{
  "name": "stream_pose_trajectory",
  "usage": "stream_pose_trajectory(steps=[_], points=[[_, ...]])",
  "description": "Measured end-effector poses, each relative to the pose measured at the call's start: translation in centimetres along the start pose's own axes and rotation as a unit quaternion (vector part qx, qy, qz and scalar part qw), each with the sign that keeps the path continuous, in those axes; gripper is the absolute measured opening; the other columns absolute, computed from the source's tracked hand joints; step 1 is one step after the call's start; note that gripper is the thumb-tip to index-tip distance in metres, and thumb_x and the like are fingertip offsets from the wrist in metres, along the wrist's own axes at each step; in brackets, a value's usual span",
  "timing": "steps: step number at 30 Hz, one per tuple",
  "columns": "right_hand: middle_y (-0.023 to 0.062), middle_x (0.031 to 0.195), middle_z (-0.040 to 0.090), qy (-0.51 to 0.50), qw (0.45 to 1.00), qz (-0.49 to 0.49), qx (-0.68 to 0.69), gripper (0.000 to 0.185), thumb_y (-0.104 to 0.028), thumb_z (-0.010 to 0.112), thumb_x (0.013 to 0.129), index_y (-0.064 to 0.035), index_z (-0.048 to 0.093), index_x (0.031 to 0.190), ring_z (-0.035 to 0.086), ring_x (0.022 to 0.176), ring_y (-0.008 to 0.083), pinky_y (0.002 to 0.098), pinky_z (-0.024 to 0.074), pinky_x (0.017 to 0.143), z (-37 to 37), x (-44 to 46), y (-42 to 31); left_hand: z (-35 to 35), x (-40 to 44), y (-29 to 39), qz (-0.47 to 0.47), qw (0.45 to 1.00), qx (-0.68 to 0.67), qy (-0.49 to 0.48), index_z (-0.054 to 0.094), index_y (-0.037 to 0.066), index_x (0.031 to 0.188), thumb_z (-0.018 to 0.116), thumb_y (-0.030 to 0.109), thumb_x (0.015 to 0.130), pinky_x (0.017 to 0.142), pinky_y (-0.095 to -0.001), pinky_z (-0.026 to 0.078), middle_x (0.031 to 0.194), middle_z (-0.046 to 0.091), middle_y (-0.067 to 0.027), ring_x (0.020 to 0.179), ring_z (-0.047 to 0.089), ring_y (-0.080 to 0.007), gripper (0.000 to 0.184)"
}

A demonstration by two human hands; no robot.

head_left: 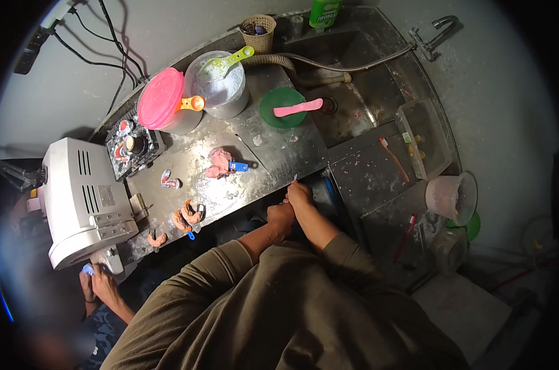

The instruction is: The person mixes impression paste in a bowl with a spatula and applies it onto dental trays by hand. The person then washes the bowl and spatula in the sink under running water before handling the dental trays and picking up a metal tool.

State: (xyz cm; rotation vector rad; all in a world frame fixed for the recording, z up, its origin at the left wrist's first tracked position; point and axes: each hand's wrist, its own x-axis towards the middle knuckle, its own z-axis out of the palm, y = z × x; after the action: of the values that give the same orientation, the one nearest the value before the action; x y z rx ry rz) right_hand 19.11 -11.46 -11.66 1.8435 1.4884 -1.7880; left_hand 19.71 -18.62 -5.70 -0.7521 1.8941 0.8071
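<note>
My left hand (281,217) and my right hand (300,193) are together at the front edge of the metal counter (264,157). My right hand is a little further forward, fingers closed, with a small pale tip showing at them that I cannot make out. Curled up against that wrist, my left hand hides whatever its fingers hold. Beyond them on the counter lies a lump of pink material (219,163) with a blue handle (238,166). A green mixing bowl (283,118) carries a pink spatula (298,108).
Tubs, one pink-lidded (162,98) and one of white powder (221,92) with a green scoop (230,60), stand behind. Orange dental impressions (187,216) lie near a white machine (85,197). A co-worker's hands (101,285) hold something bluish. The sink (347,92) is right.
</note>
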Motion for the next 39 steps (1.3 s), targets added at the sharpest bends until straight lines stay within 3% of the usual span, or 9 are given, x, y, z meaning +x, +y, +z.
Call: stream_pose_trajectory(steps=[9, 11, 12, 14, 16, 17, 27, 37, 39], points=[[0.015, 0.075, 0.068, -0.007, 0.999, -0.021, -0.046, 0.036, -0.029, 0.048, 0.097, 0.0018, 0.064, 0.09, 0.067, 0.058, 0.0233, 0.0352, 0.0542, 0.051, -0.3, -1.7, -1.3, -0.9, 2.6, -0.8, 0.13, 0.982, 0.121, -0.065, 0.069, 0.003, 0.098, 0.054, 0.026, 0.09, 0.072, -0.0385, 0.054, 0.102, 0.071, -0.0144, 0.089, 0.07, -0.0241, 0.028], [0.0096, 0.075, 0.06, -0.059, 0.96, -0.027, 0.272, 0.023, -0.019, 0.051, 0.099, -0.0001, 0.058, 0.089, 0.06, 0.057, 0.0204, 0.0324, 0.0522, 0.05, -0.1, -3.0, -0.6, -2.5, 3.1, -0.6, 0.188, 0.963, 0.13, -0.142, 0.068, 0.003, 0.091, 0.053, 0.02, 0.09, 0.066, -0.0373, 0.053, 0.092, 0.071, -0.0127, 0.08, 0.07, -0.0199, 0.023], [0.0096, 0.075, 0.06, -0.064, 0.958, -0.034, 0.277, 0.023, -0.019, 0.051, 0.099, -0.0001, 0.058, 0.089, 0.06, 0.057, 0.0204, 0.0324, 0.0522, 0.05, -0.7, -3.1, -1.2, -3.9, 2.9, -0.1, 0.245, 0.943, 0.144, -0.17, 0.067, 0.002, 0.087, 0.054, 0.02, 0.09, 0.061, -0.0362, 0.05, 0.083, 0.068, -0.0112, 0.071, 0.066, -0.0188, 0.022], [0.0182, 0.105, 0.066, -0.282, 0.935, -0.082, 0.198, 0.015, -0.006, 0.052, 0.095, 0.0025, 0.057, 0.107, 0.069, 0.085, 0.0258, 0.0377, 0.0589, 0.067, -4.4, -4.8, -3.5, -7.9, -0.8, 2.7, 0.359, 0.893, 0.16, -0.221, 0.064, 0.002, 0.079, 0.056, 0.021, 0.091, 0.049, -0.0341, 0.045, 0.064, 0.061, -0.0083, 0.054, 0.059, -0.0165, 0.025], [0.0181, 0.105, 0.066, -0.34, 0.912, -0.106, 0.204, 0.017, -0.004, 0.052, 0.094, 0.0032, 0.056, 0.109, 0.069, 0.088, 0.0264, 0.0378, 0.0585, 0.074, -6.4, -6.9, -6.0, -10.3, -4.2, 4.8, 0.141, 0.937, -0.073, -0.311, 0.062, 0.003, 0.074, 0.057, 0.025, 0.093, 0.04, -0.0296, 0.033, 0.055, 0.051, -0.002, 0.043, 0.045, -0.0125, 0.03], [0.0181, 0.105, 0.066, -0.394, 0.886, -0.124, 0.21, 0.019, -0.001, 0.052, 0.093, 0.0039, 0.056, 0.111, 0.069, 0.091, 0.0269, 0.038, 0.058, 0.081, -7.1, -7.5, -6.5, -11.3, -5.0, 5.3, 0.177, 0.918, -0.097, -0.342, 0.061, 0.004, 0.073, 0.057, 0.025, 0.095, 0.039, -0.0275, 0.026, 0.053, 0.045, 0.0021, 0.041, 0.036, -0.0087, 0.031], [0.0188, 0.112, 0.064, -0.326, 0.91, -0.218, 0.137, 0.027, -0.01, 0.05, 0.099, 0.0051, 0.054, 0.121, 0.066, 0.101, 0.0282, 0.0426, 0.0569, 0.085, -9.1, -8.4, -11.8, -14.0, -8.7, 7.5, 0.367, 0.908, -0.061, -0.192, 0.059, 0.006, 0.071, 0.056, 0.034, 0.098, 0.038, -0.0259, 0.023, 0.052, 0.043, 0.0034, 0.04, 0.033, -0.0065, 0.039], [0.0058, 0.1, 0.067, -0.231, 0.819, -0.525, -0.026, 0.02, -0.001, 0.067, 0.087, 0.0001, 0.062, 0.107, 0.065, 0.081, 0.0124, 0.026, 0.0542, 0.07, -8.8, -12.3, -14.0, -16.3, -9.9, 7.9, 0.422, 0.873, -0.025, -0.243, 0.057, 0.007, 0.069, 0.055, 0.032, 0.099, 0.041, -0.0241, 0.02, 0.054, 0.041, 0.0056, 0.043, 0.03, -0.0047, 0.039], [0.0053, 0.092, 0.066, -0.232, 0.789, -0.567, -0.045, 0.012, -0.002, 0.067, 0.087, 0.0006, 0.065, 0.099, 0.064, 0.077, 0.0117, 0.0255, 0.0529, 0.066, -9.6, -12.9, -14.0, -17.5, -9.6, 7.8, 0.37, 0.875, 0.008, -0.313, 0.057, 0.004, 0.068, 0.056, 0.03, 0.098, 0.049, -0.0282, 0.028, 0.057, 0.043, 0.0046, 0.054, 0.035, -0.0073, 0.04]])
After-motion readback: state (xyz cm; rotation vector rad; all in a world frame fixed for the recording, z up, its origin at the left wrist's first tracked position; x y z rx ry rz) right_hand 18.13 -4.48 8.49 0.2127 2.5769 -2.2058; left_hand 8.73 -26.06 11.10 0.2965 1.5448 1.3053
